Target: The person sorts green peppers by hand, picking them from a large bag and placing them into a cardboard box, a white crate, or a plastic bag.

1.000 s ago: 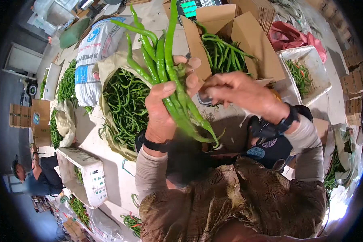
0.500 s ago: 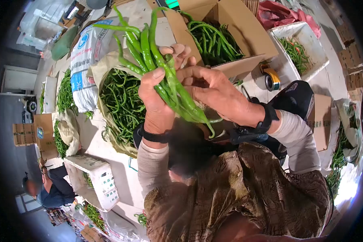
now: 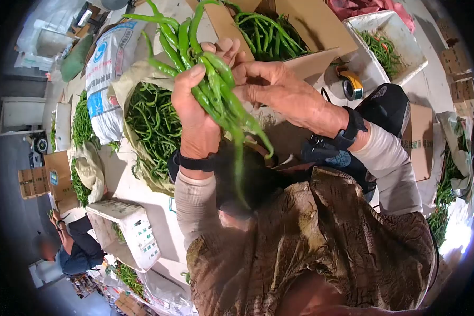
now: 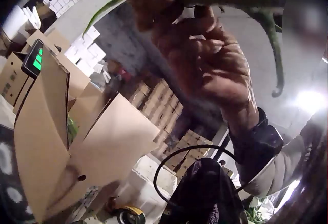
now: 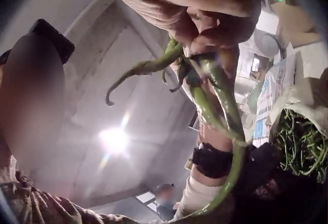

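A fanned bunch of long green chili peppers [image 3: 216, 97] is gripped in my left hand [image 3: 197, 113], thumb across the near side and fingers behind. Stems and tips stick out at both ends, and one blurred pepper hangs low towards my chest. My right hand [image 3: 295, 97] meets the bunch from the right, its thumb and forefinger pinching at a pepper on that side. In the left wrist view the right hand [image 4: 215, 70] has curled fingers. Curved peppers [image 5: 220, 85] dangle below the hands in the right wrist view.
Left of the hands stands an open sack [image 3: 122, 89] full of green peppers. Ahead is an open cardboard box [image 3: 313, 62] holding more. A white crate [image 3: 412, 71] and a tape roll [image 3: 352, 86] lie to the right. Another person [image 3: 81, 250] sits at far left.
My right hand has come in from the right to the bunch and now works at its side. The peppers have shifted in the left hand, and one now hangs lower.
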Available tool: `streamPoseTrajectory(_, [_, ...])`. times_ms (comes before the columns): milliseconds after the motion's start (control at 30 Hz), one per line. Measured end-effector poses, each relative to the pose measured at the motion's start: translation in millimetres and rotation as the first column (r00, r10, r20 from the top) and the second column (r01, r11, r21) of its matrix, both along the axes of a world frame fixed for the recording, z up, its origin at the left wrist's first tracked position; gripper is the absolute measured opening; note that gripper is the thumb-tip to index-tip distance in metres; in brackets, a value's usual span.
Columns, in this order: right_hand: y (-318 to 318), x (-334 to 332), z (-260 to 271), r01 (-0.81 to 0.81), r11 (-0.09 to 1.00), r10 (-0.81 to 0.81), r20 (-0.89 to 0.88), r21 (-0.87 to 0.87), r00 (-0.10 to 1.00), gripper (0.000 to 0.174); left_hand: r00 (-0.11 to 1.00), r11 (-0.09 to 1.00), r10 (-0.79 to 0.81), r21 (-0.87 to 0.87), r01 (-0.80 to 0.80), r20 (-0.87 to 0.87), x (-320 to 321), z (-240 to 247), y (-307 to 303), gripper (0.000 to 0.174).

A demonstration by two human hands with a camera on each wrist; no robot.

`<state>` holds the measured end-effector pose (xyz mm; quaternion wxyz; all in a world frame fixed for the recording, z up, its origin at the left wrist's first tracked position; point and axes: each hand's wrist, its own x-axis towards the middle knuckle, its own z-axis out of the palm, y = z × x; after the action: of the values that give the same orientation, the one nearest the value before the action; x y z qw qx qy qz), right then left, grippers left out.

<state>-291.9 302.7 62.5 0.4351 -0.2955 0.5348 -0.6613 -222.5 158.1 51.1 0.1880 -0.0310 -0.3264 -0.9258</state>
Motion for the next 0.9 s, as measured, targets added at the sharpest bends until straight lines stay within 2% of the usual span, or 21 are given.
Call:
streamPoseTrajectory(67, [2, -5, -3, 0.058, 0.996, -0.038, -0.253, 0.07, 0.967, 0.02, 1.0, 0.999, -0.01, 0.03, 0.011, -0.016, -1, -2, -1, 0.034])
streamPoseTrajectory(133, [7, -10, -2, 0.081, 0.995, -0.063, -0.26, 0.059, 0.964, 0.019, 0.999, 0.999, 0.039, 0.034, -0.038, -0.013, -2, 0, -4, 0.034])
streamPoseTrajectory(167, [10, -18, -4, 0.062, 0.996, -0.04, -0.282, 0.07, 0.959, 0.018, 0.993, 0.992, 0.079, 0.09, -0.087, 0.089, 2, 5, -6, 0.031])
streamPoseTrajectory(200, [13, -24, -6, 0.044, 0.995, -0.016, -0.301, 0.085, 0.953, 0.019, 0.998, 0.998, 0.056, 0.044, -0.055, -0.021, 3, 4, -12, 0.028])
streamPoseTrajectory(233, [17, -29, -8, 0.041, 0.999, -0.031, -0.252, 0.035, 0.967, 0.021, 0.998, 0.991, 0.017, 0.134, -0.009, -0.064, 3, 2, -19, 0.028])
streamPoseTrajectory(267, [23, -34, -3, 0.069, 0.998, -0.062, -0.279, 0.014, 0.958, 0.021, 0.994, 0.974, -0.021, 0.224, 0.045, -0.109, 3, -2, -25, 0.027])
streamPoseTrajectory(333, [32, -52, -2, 0.06, 0.996, -0.079, -0.293, -0.072, 0.953, 0.022, 0.994, 0.955, 0.014, 0.296, 0.02, -0.111, 8, 7, -26, 0.022])
streamPoseTrajectory(367, [38, -59, 2, 0.052, 0.996, -0.067, -0.229, -0.073, 0.971, 0.022, 0.996, 0.978, -0.01, 0.207, 0.029, -0.09, 12, 7, -33, 0.021])
streamPoseTrajectory(400, [42, -63, 2, 0.06, 0.995, -0.077, -0.241, -0.074, 0.967, 0.022, 0.997, 0.993, -0.029, 0.108, 0.037, -0.076, 17, 8, -37, 0.021])
streamPoseTrajectory(433, [43, -67, 1, 0.076, 0.994, -0.093, -0.228, -0.084, 0.969, 0.022, 0.995, 0.994, -0.037, 0.1, 0.047, -0.096, 17, 9, -36, 0.021])
streamPoseTrajectory(500, [45, -73, 0, 0.101, 0.991, -0.116, -0.186, -0.087, 0.976, 0.021, 0.982, 0.952, -0.065, 0.283, 0.114, -0.177, 17, 11, -33, 0.023])
streamPoseTrajectory(533, [47, -72, 1, 0.119, 0.99, -0.132, -0.18, -0.081, 0.975, 0.021, 0.978, 0.954, -0.071, 0.273, 0.123, -0.194, 17, 12, -31, 0.023])
streamPoseTrajectory(633, [53, -73, 0, 0.081, 0.994, -0.09, -0.144, -0.068, 0.985, 0.021, 0.996, 0.958, 0.004, 0.284, 0.022, -0.088, 14, 13, -22, 0.024])
streamPoseTrajectory(833, [62, -66, -1, -0.02, 0.995, 0.02, -0.003, -0.103, 1.0, 0.027, 0.999, 0.997, -0.001, 0.082, 0.004, -0.041, 10, 7, -17, 0.022])
streamPoseTrajectory(900, [65, -64, -1, -0.042, 0.995, 0.04, -0.017, -0.095, 0.999, 0.024, 1.0, 0.999, 0.015, 0.039, -0.015, 0.002, 9, 8, -12, 0.021])
